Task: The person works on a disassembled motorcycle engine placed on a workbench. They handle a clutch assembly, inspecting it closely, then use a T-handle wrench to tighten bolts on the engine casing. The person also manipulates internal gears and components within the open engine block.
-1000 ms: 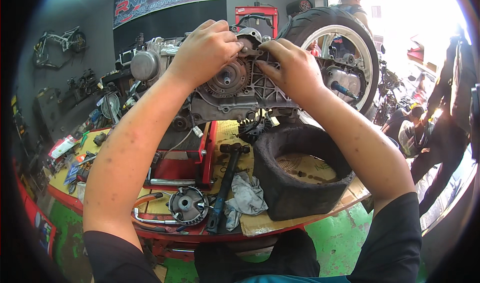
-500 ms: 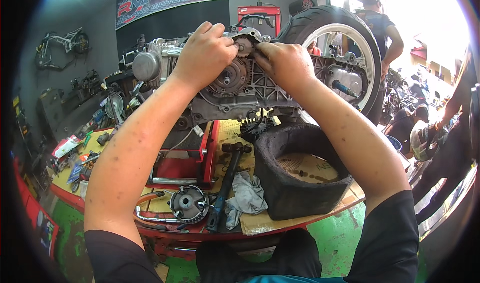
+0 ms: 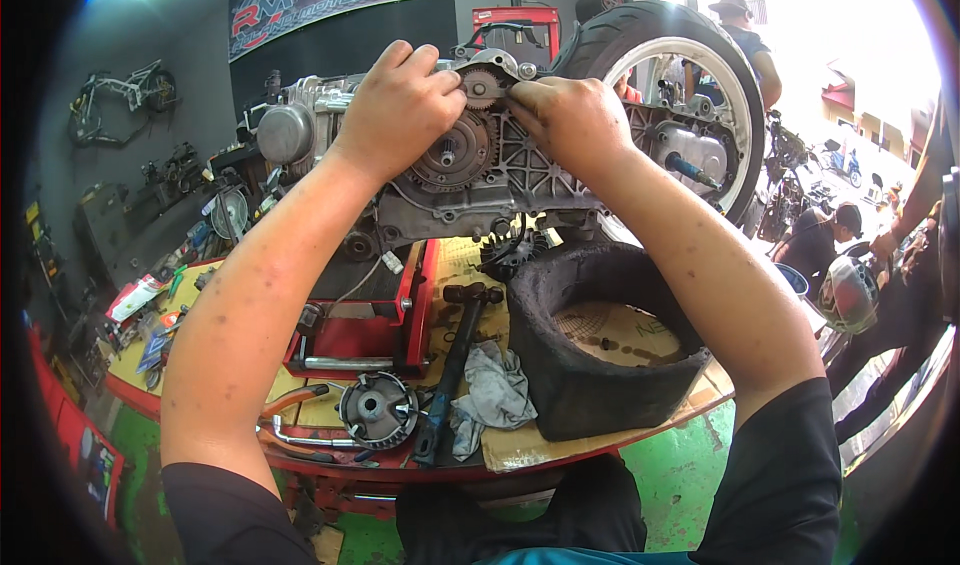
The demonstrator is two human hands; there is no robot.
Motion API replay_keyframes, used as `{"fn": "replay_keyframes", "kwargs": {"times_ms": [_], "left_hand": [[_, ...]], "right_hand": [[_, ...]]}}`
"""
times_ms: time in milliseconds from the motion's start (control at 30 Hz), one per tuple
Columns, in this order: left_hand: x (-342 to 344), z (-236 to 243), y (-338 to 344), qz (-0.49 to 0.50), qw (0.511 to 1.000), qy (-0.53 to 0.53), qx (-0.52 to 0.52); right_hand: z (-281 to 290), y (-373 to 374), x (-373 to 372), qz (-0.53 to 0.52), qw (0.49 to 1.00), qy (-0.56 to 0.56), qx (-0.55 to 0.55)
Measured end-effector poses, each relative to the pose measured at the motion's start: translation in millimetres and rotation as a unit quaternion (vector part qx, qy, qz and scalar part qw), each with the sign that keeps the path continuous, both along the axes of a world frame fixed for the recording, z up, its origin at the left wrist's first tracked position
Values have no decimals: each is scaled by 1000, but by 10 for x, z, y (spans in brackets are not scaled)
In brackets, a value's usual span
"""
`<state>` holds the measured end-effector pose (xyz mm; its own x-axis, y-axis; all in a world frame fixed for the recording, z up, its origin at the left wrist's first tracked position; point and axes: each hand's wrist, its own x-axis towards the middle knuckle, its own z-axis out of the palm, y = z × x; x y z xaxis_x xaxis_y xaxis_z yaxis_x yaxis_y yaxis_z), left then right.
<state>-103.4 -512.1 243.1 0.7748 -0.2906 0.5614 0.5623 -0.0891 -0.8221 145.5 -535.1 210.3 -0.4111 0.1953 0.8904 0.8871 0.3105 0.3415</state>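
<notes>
A scooter engine (image 3: 560, 165) with its side case open stands raised in front of me, its rear wheel on the right. Near its top sits a small toothed gear (image 3: 483, 87), just above a larger round toothed gear plate (image 3: 452, 155) with a splined shaft. My left hand (image 3: 402, 105) is closed, with its fingertips at the small gear's left edge. On the opposite edge, the fingers of my right hand (image 3: 578, 120) are bent and pressed together at the gear. Both thumbs are partly hidden.
On the bench below lie a hammer (image 3: 462, 350), a crumpled rag (image 3: 495, 385), a finned drive pulley face (image 3: 378, 409), orange-handled pliers (image 3: 295, 397) and a black foam ring (image 3: 590, 395). A red stand (image 3: 415, 315) is under the engine. Other people (image 3: 815, 240) are at the right.
My hands stay at the small gear with only slight finger shifts, and the gear's face shows more fully. The view has tilted a little. A person behind the wheel has moved.
</notes>
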Motion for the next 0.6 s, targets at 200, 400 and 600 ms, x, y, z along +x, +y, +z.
{"fn": "replay_keyframes", "kwargs": {"times_ms": [200, 400, 600], "left_hand": [[-4, -5, 17, -14, 1000, 0, 16], [-23, 16, 34, -19, 1000, 7, 21], [-22, 6, 29, -48, 999, 4, -18]], "right_hand": [[-86, -7, 105, -18, 998, -57, 22], [-153, 27, 180, -29, 996, -78, 30], [-113, 22, 143, -31, 996, -77, 14]]}}
